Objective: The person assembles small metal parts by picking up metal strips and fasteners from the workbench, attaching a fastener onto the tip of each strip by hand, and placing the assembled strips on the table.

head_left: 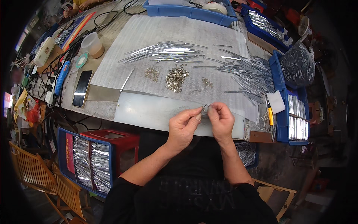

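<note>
A small metal part [204,108] is between the hands, just above the near edge of the pale board [149,111]. Its long axis seems to run away from the person, its far end leaning slightly right; fingers hide the rest. The left hand [183,125] pinches it between thumb and index finger. The right hand [222,121] curls just beside it, its tips narrow and blurred; I cannot tell whether they grip it too.

Beyond, on the white sheet [209,33], lie a bead heap [176,78], 2 smaller heaps of tiny bits [152,74], and 2 piles of silver strips: the far pile [167,52] lies mostly crosswise, while the right pile [250,74] fans out. 1 loose strip [127,80] points away and rightward.

The left bin [68,174], blue, holds 2 rows of strips with a divider between. The right bin [283,128], also blue, holds 2 more rows, and near its far end sits a clear bag [298,65] full of slender pieces. The far tray [186,11] contains a white roll [215,8]; the corner tray [263,35], strips. The plastic tub [90,40] has something brownish at its bottom.
</note>
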Tool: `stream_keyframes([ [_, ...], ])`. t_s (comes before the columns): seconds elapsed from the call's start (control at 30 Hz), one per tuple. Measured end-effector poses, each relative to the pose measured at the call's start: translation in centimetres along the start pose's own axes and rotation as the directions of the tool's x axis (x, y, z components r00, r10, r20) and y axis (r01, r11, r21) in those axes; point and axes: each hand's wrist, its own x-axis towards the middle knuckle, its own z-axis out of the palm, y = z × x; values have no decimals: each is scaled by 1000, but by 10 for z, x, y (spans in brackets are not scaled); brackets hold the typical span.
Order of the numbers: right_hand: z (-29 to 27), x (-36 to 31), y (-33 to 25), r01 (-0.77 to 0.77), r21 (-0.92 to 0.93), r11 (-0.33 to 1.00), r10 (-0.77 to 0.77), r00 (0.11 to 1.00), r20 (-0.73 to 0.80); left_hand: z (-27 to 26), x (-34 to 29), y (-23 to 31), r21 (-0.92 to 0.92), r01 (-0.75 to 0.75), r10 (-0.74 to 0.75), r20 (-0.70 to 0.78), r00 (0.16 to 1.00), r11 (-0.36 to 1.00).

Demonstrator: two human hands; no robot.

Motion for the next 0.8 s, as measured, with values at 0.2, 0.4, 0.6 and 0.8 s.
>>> stream_keyframes([
  [0.2,2,-4,-8,276,-238,931,-261,961,94,3,-1,-11,212,-237,238,20,971,948],
  [0.4,3,-9,-2,199,-230,953,-193,980,50,4,-4,-13,251,-229,225,45,973,940],
  [0.6,3,-10,-3,216,-249,944,-214,976,34,4,-4,-9,308,-219,207,72,976,926],
  [0.8,2,-11,-6,232,-281,931,-231,972,39,5,-4,-15,234,-148,144,37,989,961],
])
